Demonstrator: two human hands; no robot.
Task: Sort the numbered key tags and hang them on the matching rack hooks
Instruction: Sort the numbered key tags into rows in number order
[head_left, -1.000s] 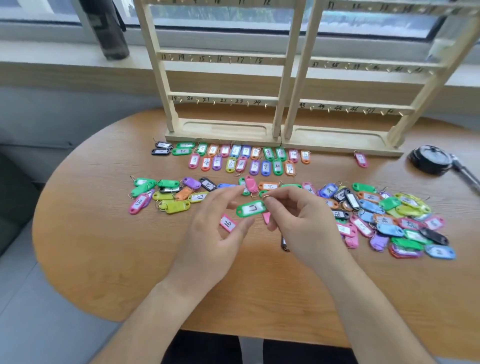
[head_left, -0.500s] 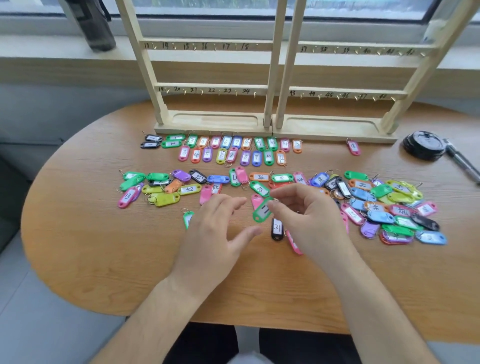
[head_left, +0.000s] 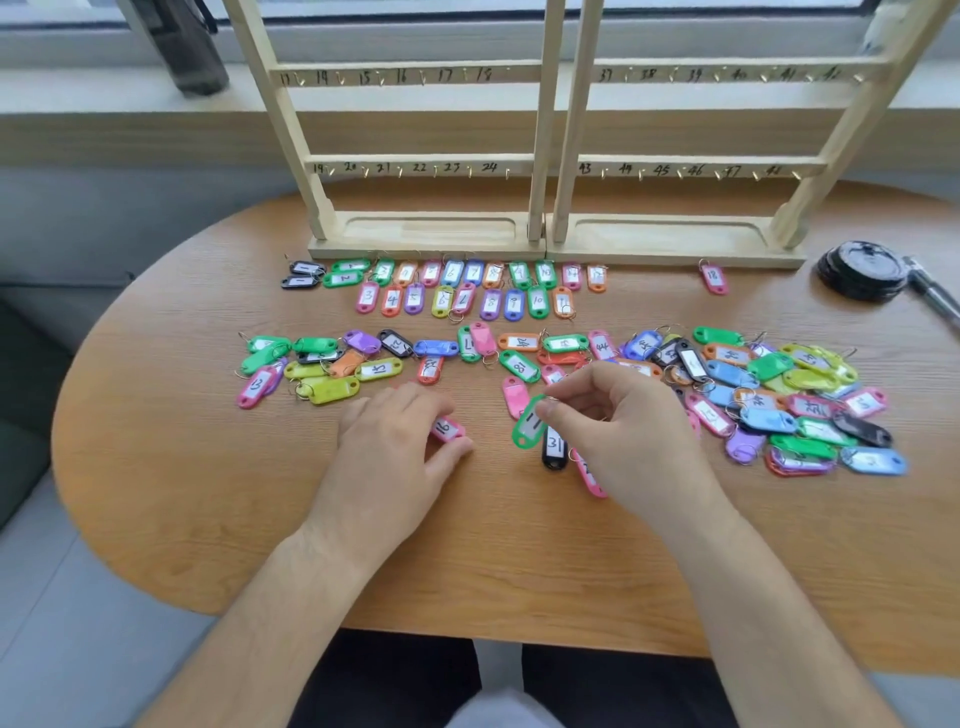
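While the right hand (head_left: 618, 415) pinches a green key tag (head_left: 529, 428) by its ring end between thumb and forefinger, the tag hangs just above the table (head_left: 208, 493), its long axis tilted from upper right to lower left and its label turned up toward the camera, presumably so the number, which looks like 11, can be read. The left hand (head_left: 387, 447) lies flat, fingers loosely spread, with its thumb touching a pink tag marked 16 (head_left: 445, 429), probably holding it ready as a later pick. Just beside the green tag lies a black tag marked 31 (head_left: 554, 447), its long axis running toward the person. Farther out, unsorted tags form a loose band and a dense heap (head_left: 779, 395) on the right. Beyond these, two tidy rows of low-numbered tags (head_left: 457, 288) lie upright before the wooden rack (head_left: 545, 228), evidently staged in order. No tags hang on the visible numbered hooks (head_left: 400, 171), so hanging appears not yet begun.
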